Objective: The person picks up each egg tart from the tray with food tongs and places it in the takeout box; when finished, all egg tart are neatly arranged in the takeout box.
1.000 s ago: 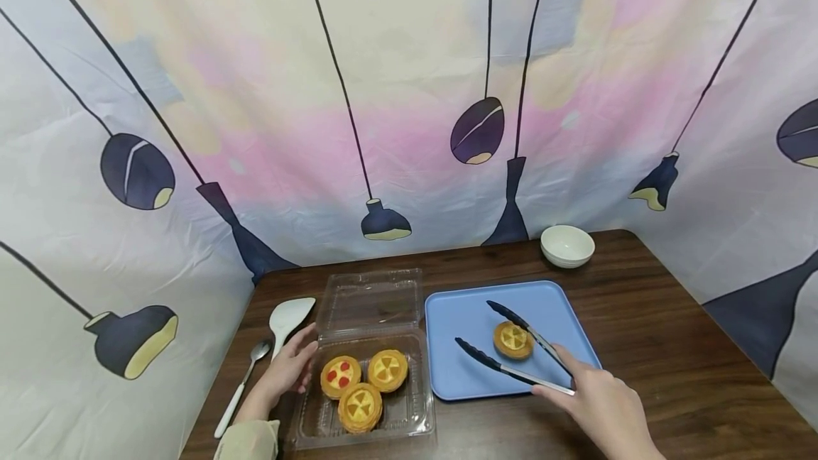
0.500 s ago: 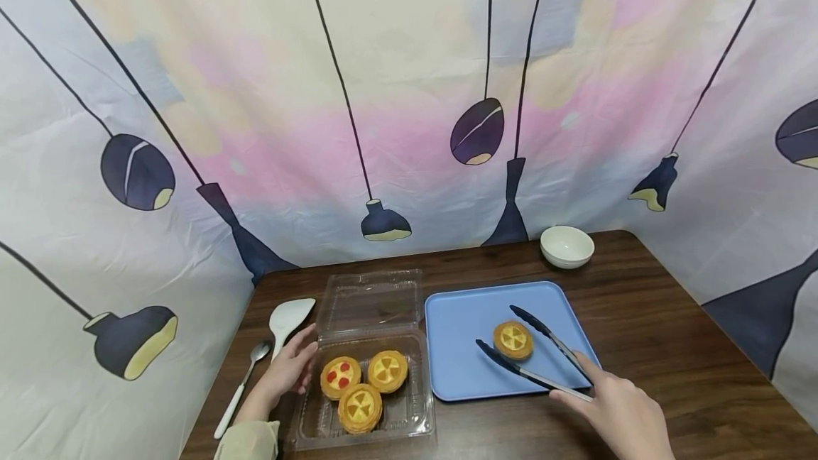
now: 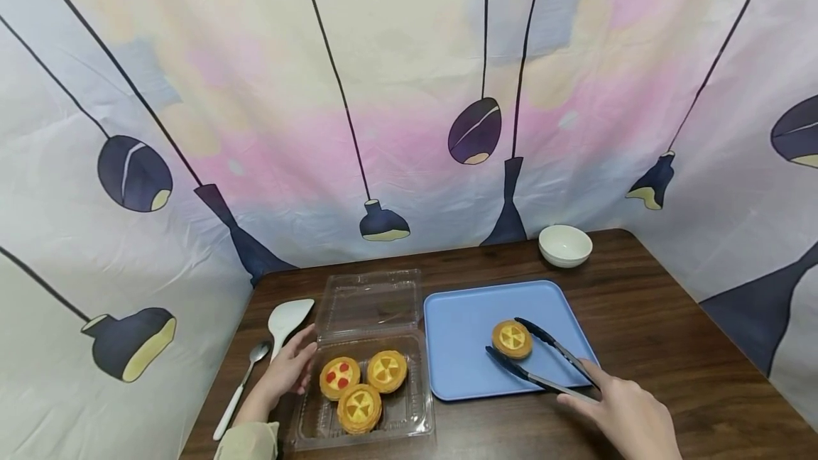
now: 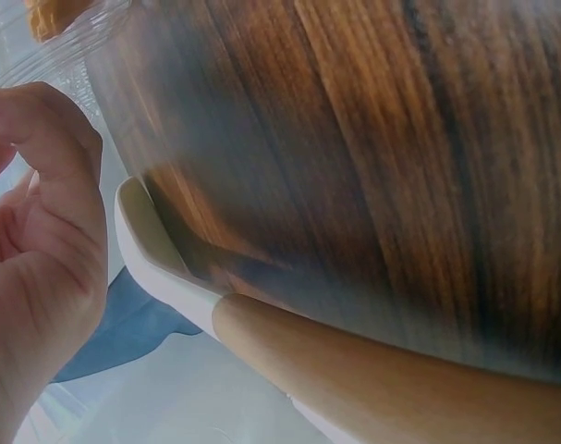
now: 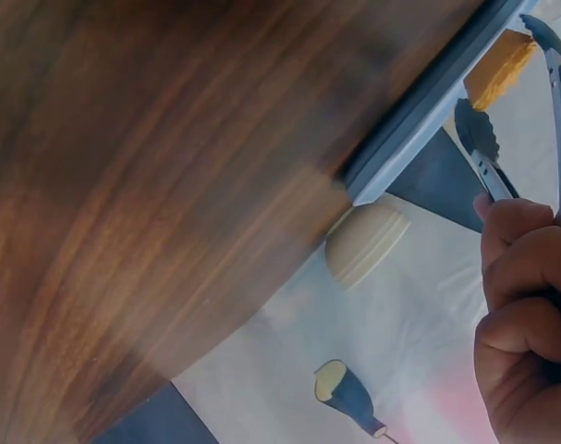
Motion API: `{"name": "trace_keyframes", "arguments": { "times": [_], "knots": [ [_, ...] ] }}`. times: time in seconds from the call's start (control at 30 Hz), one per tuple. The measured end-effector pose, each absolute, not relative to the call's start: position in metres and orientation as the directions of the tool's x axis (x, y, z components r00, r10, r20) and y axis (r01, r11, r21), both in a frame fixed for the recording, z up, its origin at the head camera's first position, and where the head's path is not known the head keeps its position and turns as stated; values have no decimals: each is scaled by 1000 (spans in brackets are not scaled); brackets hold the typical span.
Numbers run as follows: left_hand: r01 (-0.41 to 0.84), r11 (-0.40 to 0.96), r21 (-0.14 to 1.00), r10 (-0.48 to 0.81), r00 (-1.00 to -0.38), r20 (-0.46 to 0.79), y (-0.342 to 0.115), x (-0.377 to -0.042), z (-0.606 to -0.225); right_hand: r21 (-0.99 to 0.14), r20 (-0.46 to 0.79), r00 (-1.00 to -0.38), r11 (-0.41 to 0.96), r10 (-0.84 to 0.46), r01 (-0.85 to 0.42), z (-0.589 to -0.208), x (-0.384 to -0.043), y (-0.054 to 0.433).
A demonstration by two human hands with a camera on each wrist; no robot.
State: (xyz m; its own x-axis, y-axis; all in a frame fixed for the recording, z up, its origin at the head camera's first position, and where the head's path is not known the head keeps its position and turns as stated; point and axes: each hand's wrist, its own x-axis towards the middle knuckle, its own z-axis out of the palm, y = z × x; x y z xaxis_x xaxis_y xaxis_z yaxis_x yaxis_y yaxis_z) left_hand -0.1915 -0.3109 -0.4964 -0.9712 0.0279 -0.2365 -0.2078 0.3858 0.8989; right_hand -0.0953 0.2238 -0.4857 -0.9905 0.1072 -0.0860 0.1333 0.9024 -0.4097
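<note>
My right hand (image 3: 629, 407) grips a pair of tongs (image 3: 543, 382) by its metal arms. The black tips stand apart, one on each side of a tart (image 3: 511, 339) with yellow wedges on top. That tart lies on the blue tray (image 3: 460, 368); in the right wrist view its orange side (image 5: 500, 69) shows between the tips. My left hand (image 3: 290, 366) holds the left rim of a clear plastic container (image 3: 418, 410), its fingers bent at the edge. Inside sit a red-dotted tart (image 3: 339, 377) and two yellow-wedge tarts (image 3: 359, 409), side by side.
The container's clear lid (image 3: 371, 300) lies folded back behind it. Left of it are a white rice paddle (image 3: 287, 318) and a white-handled spoon (image 3: 236, 396). A white bowl (image 3: 565, 247) stands at the table's back right, near the printed cloth (image 3: 422, 126).
The tongs have moved right and slightly towards me, so their tips now flank the tart more closely. The tart and the left hand have stayed in place.
</note>
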Motion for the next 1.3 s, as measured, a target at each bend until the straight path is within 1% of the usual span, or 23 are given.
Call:
{"name": "trace_keyframes", "arguments": {
  "times": [0.17, 0.37, 0.63, 1.0, 1.3],
  "knots": [
    [-212, 380, 900, 26, -970, -240, -311, -191, -496, -411, -95, -990, 902, 101, 132, -486, -96, 225],
    [-210, 389, 897, 23, -971, -238, -311, -191, -496, -420, -62, -993, 900, 96, 113, -484, -96, 227],
    [-209, 386, 899, 22, -972, -236, -311, -191, -495, -413, -47, -996, 906, 81, 94, -485, -97, 226],
    [-206, 381, 901, 31, -972, -235, -310, -189, -495, -403, 2, -999, 914, 47, 42, -481, -99, 214],
    [-207, 365, 908, 33, -971, -235, -310, -189, -495, -435, 15, -999, 900, 37, 27, -477, -97, 195]
  ]
}}
